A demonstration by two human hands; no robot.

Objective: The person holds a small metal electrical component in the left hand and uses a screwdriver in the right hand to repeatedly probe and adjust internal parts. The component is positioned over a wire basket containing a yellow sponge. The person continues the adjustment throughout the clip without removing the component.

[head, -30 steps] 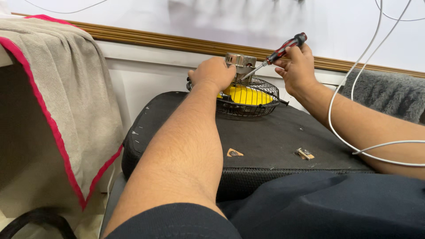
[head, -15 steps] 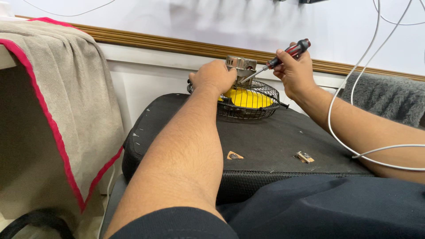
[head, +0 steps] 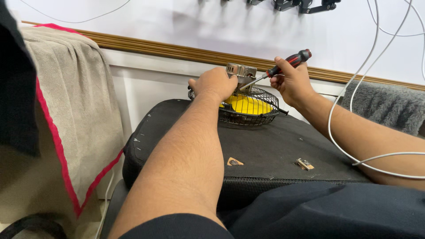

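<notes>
A small fan [head: 252, 106] with a black wire cage and yellow blades lies face down on a black padded case [head: 265, 150]. Its grey metal motor [head: 241, 71] sticks up at the top. My left hand [head: 212, 84] grips the motor and the cage's left side. My right hand [head: 292, 82] holds a screwdriver [head: 283, 66] with a red and black handle, tilted down to the left, its tip at the motor.
A beige towel with a red border [head: 66, 115] hangs at the left. White cables [head: 349, 124] loop over my right forearm. A grey fuzzy cloth [head: 389, 106] lies at the right. Two small metal pieces [head: 304, 164] rest on the case near me.
The view has shifted slightly. Both hands stay on the fan, and the screwdriver handle has risen a little while its tip stays at the motor.
</notes>
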